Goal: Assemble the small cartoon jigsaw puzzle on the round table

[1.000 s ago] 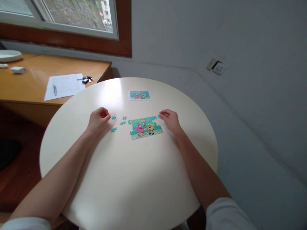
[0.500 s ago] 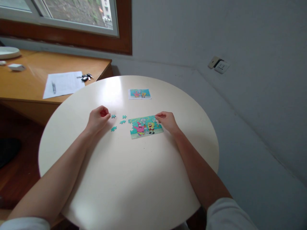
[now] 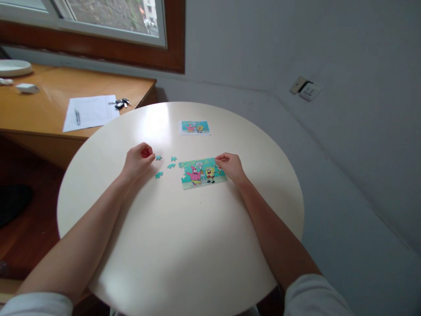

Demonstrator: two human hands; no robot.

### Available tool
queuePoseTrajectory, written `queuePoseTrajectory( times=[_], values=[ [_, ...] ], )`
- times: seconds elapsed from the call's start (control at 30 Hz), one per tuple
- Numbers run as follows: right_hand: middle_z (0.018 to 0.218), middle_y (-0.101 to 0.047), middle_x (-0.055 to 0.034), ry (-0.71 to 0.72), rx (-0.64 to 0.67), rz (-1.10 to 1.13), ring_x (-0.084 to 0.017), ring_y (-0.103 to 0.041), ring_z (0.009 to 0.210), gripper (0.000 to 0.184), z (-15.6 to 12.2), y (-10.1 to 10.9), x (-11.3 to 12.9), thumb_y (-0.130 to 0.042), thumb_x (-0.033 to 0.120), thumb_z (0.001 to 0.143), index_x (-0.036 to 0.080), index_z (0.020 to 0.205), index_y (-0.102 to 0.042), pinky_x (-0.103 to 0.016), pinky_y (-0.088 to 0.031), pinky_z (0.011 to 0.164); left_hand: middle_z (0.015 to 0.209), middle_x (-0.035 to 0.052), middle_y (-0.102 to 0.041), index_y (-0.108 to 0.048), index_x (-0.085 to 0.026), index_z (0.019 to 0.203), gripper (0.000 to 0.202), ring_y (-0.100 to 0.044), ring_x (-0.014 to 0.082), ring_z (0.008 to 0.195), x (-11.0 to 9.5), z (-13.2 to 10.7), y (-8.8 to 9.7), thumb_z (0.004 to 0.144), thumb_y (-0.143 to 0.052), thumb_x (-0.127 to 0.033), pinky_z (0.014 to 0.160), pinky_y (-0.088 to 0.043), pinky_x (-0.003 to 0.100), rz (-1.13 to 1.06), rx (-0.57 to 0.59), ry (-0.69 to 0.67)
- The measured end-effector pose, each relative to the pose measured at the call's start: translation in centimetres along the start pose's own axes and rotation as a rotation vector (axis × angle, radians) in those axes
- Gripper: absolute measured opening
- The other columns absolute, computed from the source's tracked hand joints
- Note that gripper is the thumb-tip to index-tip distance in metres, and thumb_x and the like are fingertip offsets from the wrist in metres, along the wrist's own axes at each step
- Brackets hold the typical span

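Note:
A small cartoon jigsaw puzzle (image 3: 200,174) lies near the middle of the round cream table (image 3: 177,245). My right hand (image 3: 231,166) rests on its right edge, fingers curled and pressed down at the upper right corner; what is under the fingertips is hidden. My left hand (image 3: 138,160) lies on the table left of the puzzle, loosely curled, with nothing visible in it. Several loose teal pieces (image 3: 165,164) are scattered between my left hand and the puzzle. A small reference picture (image 3: 194,127) of the same cartoon lies farther back.
A wooden desk (image 3: 42,109) stands to the left behind the table, with a sheet of paper and a pen (image 3: 88,112), keys (image 3: 120,103), a white plate (image 3: 13,68) and a small white object. A window is above it. A wall socket (image 3: 307,90) sits on the right wall.
My right hand has moved left from beside the puzzle's upper right corner onto the puzzle's right edge. My left hand has stayed where it was. The view shifted slightly.

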State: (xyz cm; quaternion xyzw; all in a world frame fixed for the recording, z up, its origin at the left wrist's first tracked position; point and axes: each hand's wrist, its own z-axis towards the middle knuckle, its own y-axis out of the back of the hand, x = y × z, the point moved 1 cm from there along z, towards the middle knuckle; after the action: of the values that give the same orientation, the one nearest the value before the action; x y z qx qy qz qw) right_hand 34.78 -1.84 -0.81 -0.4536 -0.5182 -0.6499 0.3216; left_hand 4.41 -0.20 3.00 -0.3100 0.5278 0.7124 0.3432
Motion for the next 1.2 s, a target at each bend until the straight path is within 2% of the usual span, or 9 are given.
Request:
queuePoseTrajectory(
  times=[0.23,0.57,0.9,1.2],
  values=[
    [0.060,-0.065,0.0009,0.015,0.026,-0.072,-0.013,-0.059,0.057,0.008,-0.2,0.1,0.1,-0.060,0.018,0.061,0.018,0.067,-0.065,-0.025,-0.046,0.057,0.056,-0.0035,-0.051,-0.049,-0.019,0.060,0.009,-0.048,0.0111,0.054,0.0,0.1,0.0,0.062,-0.057,-0.018,0.057,-0.039,0.025,-0.019,-0.004,-0.005],
    [0.058,-0.060,0.0039,0.057,0.021,-0.134,-0.012,-0.055,0.056,0.013,-0.4,0.3,0.3,-0.061,0.022,0.061,0.019,0.074,-0.063,-0.023,-0.042,0.053,0.056,-0.0032,-0.051,-0.050,-0.019,0.060,0.007,-0.048,0.0114,0.055,0.2,0.0,-0.1,0.062,-0.057,-0.018,0.057,-0.039,0.025,-0.017,0.007,-0.011],
    [0.057,-0.060,0.0038,0.033,0.028,-0.165,-0.012,-0.056,0.057,0.011,-0.4,0.4,0.6,-0.062,0.019,0.062,0.018,0.072,-0.065,-0.024,-0.042,0.057,0.058,-0.0028,-0.053,-0.050,-0.020,0.062,0.008,-0.049,0.0118,0.056,1.0,0.3,-0.2,0.061,-0.057,-0.022,0.057,-0.040,0.025,-0.022,0.015,-0.036],
    [0.059,-0.064,0.0020,0.026,0.008,-0.195,-0.013,-0.057,0.056,0.005,-0.7,0.5,1.0,-0.063,0.019,0.062,0.019,0.067,-0.064,-0.025,-0.043,0.057,0.059,-0.0025,-0.053,-0.049,-0.020,0.061,0.009,-0.050,0.0121,0.057,0.6,0.1,-0.1,0.062,-0.058,-0.022,0.057,-0.040,0.025,-0.020,0.017,-0.021]
  ],
)
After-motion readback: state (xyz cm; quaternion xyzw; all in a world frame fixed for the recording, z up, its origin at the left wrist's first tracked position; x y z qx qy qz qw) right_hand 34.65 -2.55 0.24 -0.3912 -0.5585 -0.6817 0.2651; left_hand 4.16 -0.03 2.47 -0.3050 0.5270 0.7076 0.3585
